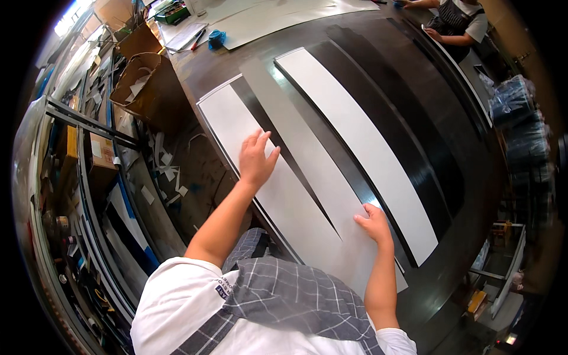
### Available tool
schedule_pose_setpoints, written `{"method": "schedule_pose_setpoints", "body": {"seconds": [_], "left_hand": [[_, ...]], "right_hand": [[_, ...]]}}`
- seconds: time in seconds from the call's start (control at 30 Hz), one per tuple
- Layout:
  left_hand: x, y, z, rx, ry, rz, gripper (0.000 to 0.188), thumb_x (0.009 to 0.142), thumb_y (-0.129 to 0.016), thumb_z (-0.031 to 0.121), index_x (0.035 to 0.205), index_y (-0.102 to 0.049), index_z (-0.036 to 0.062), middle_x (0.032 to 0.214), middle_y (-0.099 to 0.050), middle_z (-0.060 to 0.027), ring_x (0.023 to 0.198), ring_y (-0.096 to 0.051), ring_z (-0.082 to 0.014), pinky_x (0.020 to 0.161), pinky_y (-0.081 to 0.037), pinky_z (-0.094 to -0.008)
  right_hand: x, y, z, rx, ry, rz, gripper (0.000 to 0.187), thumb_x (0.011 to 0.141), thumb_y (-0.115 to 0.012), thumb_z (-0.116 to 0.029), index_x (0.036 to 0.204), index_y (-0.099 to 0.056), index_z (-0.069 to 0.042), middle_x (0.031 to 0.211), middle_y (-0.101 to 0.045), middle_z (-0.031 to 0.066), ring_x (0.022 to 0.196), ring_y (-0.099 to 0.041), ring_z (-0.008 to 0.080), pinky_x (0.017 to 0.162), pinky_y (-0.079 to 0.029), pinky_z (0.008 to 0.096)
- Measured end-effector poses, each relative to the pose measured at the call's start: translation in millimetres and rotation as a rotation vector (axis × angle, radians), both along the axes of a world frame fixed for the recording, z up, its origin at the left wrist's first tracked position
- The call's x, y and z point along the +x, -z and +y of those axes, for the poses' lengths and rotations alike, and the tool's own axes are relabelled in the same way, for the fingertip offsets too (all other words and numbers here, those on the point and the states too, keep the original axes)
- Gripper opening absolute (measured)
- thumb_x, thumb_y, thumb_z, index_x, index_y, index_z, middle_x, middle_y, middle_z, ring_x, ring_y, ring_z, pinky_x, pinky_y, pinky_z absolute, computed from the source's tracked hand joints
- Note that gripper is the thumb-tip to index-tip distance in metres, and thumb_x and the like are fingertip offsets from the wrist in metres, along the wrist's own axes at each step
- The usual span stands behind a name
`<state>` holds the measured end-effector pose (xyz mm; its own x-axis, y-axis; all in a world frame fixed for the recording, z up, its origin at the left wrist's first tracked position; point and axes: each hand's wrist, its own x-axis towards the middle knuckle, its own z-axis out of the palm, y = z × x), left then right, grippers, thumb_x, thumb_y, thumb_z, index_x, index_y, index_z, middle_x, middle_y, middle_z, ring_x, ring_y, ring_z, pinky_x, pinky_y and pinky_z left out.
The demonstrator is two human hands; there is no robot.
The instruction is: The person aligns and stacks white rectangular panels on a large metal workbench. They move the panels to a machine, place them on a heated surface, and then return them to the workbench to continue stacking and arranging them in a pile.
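A long white panel lies lengthwise along the near left edge of the dark table. My left hand is over this panel, fingers spread, at its right edge. A pale grey strip runs beside it, a narrow dark wedge between them, and its near end overlaps the panel. My right hand pinches the right edge of the pale strip near that end, thumb on top; the fingers underneath are partly hidden. Further right, a white strip with a black edge lies apart from my hands.
Several black strips lie to the right. Paper sheets, a red pen and a crumpled blue thing are at the far left. A cardboard box and metal racks stand left. Another person works at the far right.
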<state>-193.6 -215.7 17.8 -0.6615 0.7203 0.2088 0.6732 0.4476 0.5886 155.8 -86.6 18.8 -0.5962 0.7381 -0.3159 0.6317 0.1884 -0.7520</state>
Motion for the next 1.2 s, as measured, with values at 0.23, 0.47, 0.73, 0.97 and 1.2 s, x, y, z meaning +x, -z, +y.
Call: {"method": "schedule_pose_setpoints", "body": {"seconds": [0.23, 0.47, 0.73, 0.97, 1.2], "left_hand": [[-34, 25, -16, -0.417, 0.111, 0.180, 0.076, 0.090, -0.047, 0.054, 0.149, -0.025, 0.0118, 0.157, -0.015, -0.0106, 0.146, -0.009, -0.0248, 0.118, -0.007, -0.0423], [-38, 24, -12, -0.428, 0.145, 0.200, 0.077, 0.090, -0.045, 0.056, 0.149, -0.024, 0.0107, 0.157, -0.015, -0.0107, 0.146, -0.009, -0.0247, 0.118, -0.008, -0.0434], [-39, 28, -13, -0.434, 0.150, 0.226, 0.078, 0.091, -0.044, 0.057, 0.149, -0.023, 0.0102, 0.157, -0.014, -0.0111, 0.146, -0.008, -0.0249, 0.118, -0.008, -0.0435], [-38, 26, -12, -0.431, 0.153, 0.218, 0.077, 0.091, -0.044, 0.056, 0.149, -0.023, 0.0098, 0.157, -0.014, -0.0112, 0.146, -0.008, -0.0251, 0.118, -0.007, -0.0440], [-37, 26, -11, -0.392, 0.149, 0.225, 0.075, 0.090, -0.049, 0.052, 0.147, -0.027, 0.0083, 0.155, -0.018, -0.0123, 0.145, -0.012, -0.0273, 0.117, -0.010, -0.0445]], "right_hand": [[-31, -13, 5, -0.028, -0.048, -0.071, 0.029, 0.077, -0.066, -0.017, 0.080, -0.048, 0.006, 0.065, -0.044, 0.0125, 0.060, -0.041, 0.0181, 0.056, -0.038, 0.0345], [-52, -6, 7, -0.028, -0.067, -0.047, 0.027, 0.079, -0.066, -0.016, 0.080, -0.049, 0.005, 0.065, -0.044, 0.0121, 0.061, -0.041, 0.0175, 0.056, -0.038, 0.0340], [-54, -6, 12, -0.120, -0.060, 0.008, 0.028, 0.079, -0.067, -0.015, 0.076, -0.046, 0.004, 0.064, -0.040, 0.0057, 0.063, -0.039, 0.0125, 0.056, -0.037, 0.0320], [-48, 4, 20, -0.174, -0.065, 0.018, 0.029, 0.078, -0.067, -0.014, 0.074, -0.042, 0.002, 0.065, -0.035, 0.0020, 0.063, -0.035, 0.0108, 0.055, -0.035, 0.0300], [-49, -2, 17, -0.196, -0.050, 0.017, 0.029, 0.079, -0.067, -0.014, 0.074, -0.043, 0.002, 0.065, -0.036, 0.0024, 0.063, -0.036, 0.0109, 0.056, -0.035, 0.0303]]}}
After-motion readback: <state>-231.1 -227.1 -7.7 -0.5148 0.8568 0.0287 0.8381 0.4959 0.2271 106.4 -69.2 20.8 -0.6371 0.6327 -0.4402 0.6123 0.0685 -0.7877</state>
